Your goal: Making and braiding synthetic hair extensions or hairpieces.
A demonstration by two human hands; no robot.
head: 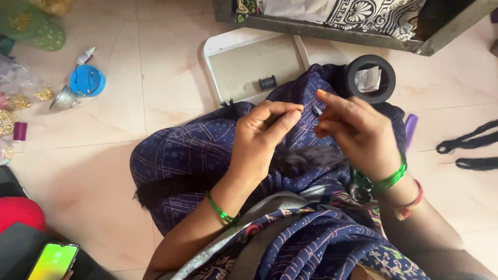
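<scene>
- Left hand (264,129) pinches thumb and forefinger together over the blue printed cloth (192,150) on the lap.
- Right hand (358,129), at its 3 o'clock, has its grip pressed on a small dark needle-like piece (317,110).
- Black ring spool (370,79) sits at 12 o'clock.

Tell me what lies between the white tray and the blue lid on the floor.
Nothing: in the head view, the stretch of floor between the white tray and the blue lid is bare tile.
</scene>
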